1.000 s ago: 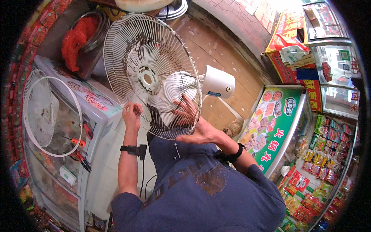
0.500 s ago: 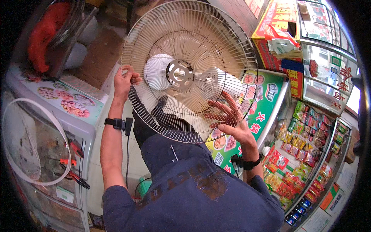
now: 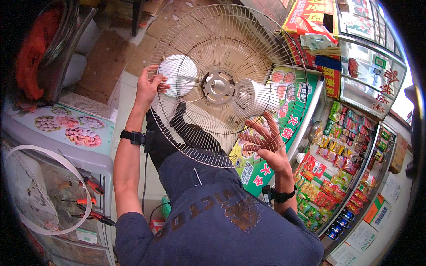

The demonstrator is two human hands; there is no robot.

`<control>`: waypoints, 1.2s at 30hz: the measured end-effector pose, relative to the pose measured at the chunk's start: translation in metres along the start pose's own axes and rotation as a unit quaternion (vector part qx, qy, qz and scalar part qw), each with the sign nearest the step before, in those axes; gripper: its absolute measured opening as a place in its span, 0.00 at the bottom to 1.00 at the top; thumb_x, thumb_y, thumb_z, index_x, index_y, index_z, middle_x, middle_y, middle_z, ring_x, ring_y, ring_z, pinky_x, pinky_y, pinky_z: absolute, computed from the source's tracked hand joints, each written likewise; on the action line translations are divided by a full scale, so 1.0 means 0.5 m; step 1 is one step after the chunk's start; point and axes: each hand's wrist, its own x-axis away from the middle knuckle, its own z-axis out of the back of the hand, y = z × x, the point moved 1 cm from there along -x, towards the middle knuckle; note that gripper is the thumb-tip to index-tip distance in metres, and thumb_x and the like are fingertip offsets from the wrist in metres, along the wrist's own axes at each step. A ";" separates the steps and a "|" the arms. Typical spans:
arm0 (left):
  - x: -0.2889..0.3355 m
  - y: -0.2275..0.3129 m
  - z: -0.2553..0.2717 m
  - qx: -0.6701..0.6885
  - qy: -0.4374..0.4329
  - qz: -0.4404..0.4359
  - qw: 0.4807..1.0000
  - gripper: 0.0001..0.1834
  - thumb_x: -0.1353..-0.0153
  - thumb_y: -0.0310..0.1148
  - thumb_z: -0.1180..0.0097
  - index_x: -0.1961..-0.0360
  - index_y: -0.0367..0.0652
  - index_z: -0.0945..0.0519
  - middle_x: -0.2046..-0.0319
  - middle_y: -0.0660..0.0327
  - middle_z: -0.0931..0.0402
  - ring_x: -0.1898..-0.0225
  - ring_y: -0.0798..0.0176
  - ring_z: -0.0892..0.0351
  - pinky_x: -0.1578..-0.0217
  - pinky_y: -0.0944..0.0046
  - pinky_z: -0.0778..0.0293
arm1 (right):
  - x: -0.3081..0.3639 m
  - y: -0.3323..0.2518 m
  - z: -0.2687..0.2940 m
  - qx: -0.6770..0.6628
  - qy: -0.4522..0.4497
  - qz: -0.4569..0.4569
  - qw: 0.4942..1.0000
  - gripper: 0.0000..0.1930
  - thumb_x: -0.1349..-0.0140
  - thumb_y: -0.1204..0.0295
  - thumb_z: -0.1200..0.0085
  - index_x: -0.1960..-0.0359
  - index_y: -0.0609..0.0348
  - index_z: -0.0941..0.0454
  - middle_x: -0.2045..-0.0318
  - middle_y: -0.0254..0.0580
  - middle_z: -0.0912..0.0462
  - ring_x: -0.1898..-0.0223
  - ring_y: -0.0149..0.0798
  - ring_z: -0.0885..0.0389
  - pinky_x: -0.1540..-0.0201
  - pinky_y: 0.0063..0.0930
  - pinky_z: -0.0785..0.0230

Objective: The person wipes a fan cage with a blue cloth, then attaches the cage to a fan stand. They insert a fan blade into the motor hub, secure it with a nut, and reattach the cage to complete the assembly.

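A round wire fan guard (image 3: 228, 88) with a silver slotted plate at its centre is held up in front of me, tilted. My left hand (image 3: 150, 88) is closed around the left part of its rim. Lower right, my right hand (image 3: 276, 153) grips the guard too, its thumb on the near side and its fingers spread behind the wires. Seen partly through the wires are a white round part (image 3: 176, 73) near my left fingers and another white part (image 3: 257, 95) on the right. The wires hide their details.
On the left, a freezer top holds a white hoop (image 3: 87, 177), red-handled pliers (image 3: 94, 186) and an orange-handled screwdriver (image 3: 84, 201). To the right are a green printed panel (image 3: 293, 106), a display of snack packets (image 3: 341, 155) and a glass case (image 3: 375, 91). A cable (image 3: 144, 181) hangs beside my left arm.
The guard has shifted slightly right and down in view and changed its tilt. Both hands keep their hold. The left white round part now shows more fully, and white shows through the plate's centre hole.
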 end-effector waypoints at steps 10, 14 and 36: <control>-0.010 0.027 0.008 0.014 -0.031 -0.003 0.999 0.23 0.24 0.26 0.46 0.31 0.42 0.35 0.59 0.51 0.15 0.67 0.57 0.09 0.70 0.62 0.16 | -0.007 -0.005 -0.012 -0.011 0.035 -0.001 0.999 0.59 0.44 0.76 0.31 0.16 0.45 0.60 0.25 0.65 0.35 0.35 0.64 0.21 0.42 0.52 0.18; -0.008 0.024 0.019 0.023 -0.031 0.005 0.999 0.22 0.24 0.27 0.46 0.33 0.42 0.34 0.58 0.51 0.15 0.67 0.56 0.09 0.68 0.62 0.15 | -0.016 -0.012 -0.005 -0.013 0.055 0.008 0.998 0.60 0.45 0.70 0.28 0.16 0.45 0.60 0.26 0.64 0.33 0.36 0.63 0.19 0.44 0.47 0.17; -0.018 0.123 0.090 -0.054 0.027 -0.153 0.986 0.43 0.28 0.52 0.36 0.22 0.46 0.41 0.28 0.52 0.34 0.32 0.56 0.27 0.38 0.52 0.25 | -0.136 -0.320 0.054 0.281 0.050 0.025 0.958 0.36 0.31 0.63 0.52 0.22 0.56 0.41 0.46 0.59 0.13 0.55 0.45 0.08 0.55 0.32 0.17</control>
